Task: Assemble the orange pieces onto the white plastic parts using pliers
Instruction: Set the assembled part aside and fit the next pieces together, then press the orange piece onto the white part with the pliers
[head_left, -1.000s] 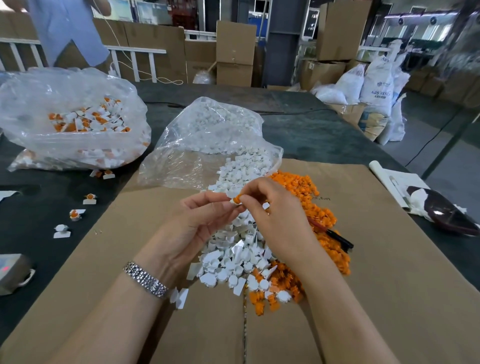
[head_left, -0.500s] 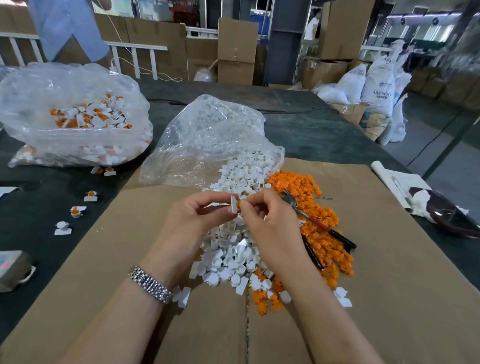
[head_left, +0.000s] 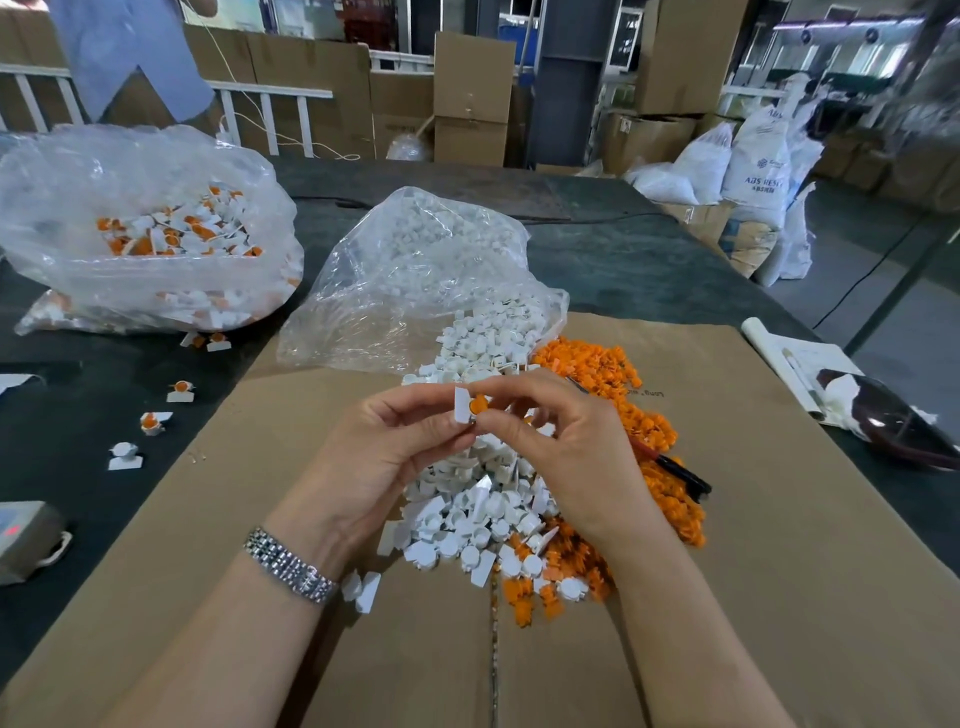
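**Orange piece meets white part over the sorting pile**

Above a cardboard sheet (head_left: 779, 519) on the tabletop (head_left: 623, 260), the left hand (head_left: 384, 457) pinches a white part (head_left: 462, 406) upright between thumb and fingers, while the right hand (head_left: 561, 457) pinches an orange piece (head_left: 479, 404) against its side. Both are held just over the heap of white parts (head_left: 467, 509), with the heap of orange pieces (head_left: 623, 384) beside it to the right. The pliers (head_left: 670, 465) lie on the orange heap, partly under the right hand, held by neither hand

To seat the piece well, it would seem wise to line it up squarely with its socket before any squeeze, keep the white part steady in the left pinch, and only then take up the pliers to press it home; a crooked start could jam or mark the plastic

The joint itself is too small to judge: whether the orange piece is already partly in cannot be told. The right fingertips hide its far side, and the pliers' jaws are mostly covered. A clear bag (head_left: 415, 270) spills white parts behind; a second bag (head_left: 145, 228) at left appears to hold finished pieces, blurred by the plastic
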